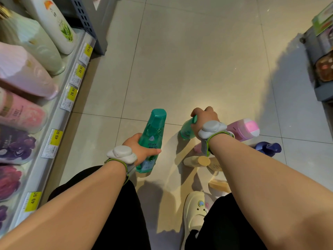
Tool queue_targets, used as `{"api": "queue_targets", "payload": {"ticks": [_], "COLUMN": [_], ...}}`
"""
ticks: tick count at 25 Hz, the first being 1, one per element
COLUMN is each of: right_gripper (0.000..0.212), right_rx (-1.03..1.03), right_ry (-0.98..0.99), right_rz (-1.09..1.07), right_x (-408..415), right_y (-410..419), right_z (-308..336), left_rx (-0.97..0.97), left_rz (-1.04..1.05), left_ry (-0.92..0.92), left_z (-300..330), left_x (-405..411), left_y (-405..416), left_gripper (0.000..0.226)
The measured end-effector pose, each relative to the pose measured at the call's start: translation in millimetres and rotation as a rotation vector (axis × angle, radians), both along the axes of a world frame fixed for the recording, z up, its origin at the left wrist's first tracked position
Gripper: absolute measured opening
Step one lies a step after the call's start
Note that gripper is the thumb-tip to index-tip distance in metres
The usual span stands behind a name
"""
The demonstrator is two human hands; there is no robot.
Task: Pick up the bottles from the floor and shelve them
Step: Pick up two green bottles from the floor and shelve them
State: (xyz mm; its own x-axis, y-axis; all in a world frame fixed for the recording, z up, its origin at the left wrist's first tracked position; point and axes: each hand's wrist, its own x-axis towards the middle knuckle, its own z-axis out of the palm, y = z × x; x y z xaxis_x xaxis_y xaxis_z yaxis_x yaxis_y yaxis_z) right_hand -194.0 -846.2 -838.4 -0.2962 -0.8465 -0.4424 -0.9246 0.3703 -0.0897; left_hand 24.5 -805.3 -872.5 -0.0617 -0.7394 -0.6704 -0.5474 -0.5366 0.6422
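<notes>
Looking down from head view: my left hand (139, 147) holds green bottle (152, 139) lifted off floor (198, 60), cap pointing away. My right hand (204, 117) curls round second green bottle (186, 129) standing on floor. Pink bottle (243, 129), blue bottle (269, 148), beige bottle (197, 161) lie nearby. Shelf (59, 105) at left.
</notes>
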Motion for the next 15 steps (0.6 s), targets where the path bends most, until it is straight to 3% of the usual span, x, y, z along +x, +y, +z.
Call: {"api": "queue_targets", "payload": {"ticks": [7, 15], "right_gripper": [0.039, 0.040], "right_rx": [0.083, 0.116], "right_ry": [-0.123, -0.098], "right_rz": [0.138, 0.259], "right_x": [44, 64], "right_y": [23, 44], "right_z": [9, -3], "left_rx": [0.016, 0.010], "left_rz": [0.051, 0.009], "left_ry": [0.029, 0.008], "left_z": [0, 3], "left_x": [10, 17], "left_y": [-2, -1], "left_gripper": [0.054, 0.047]}}
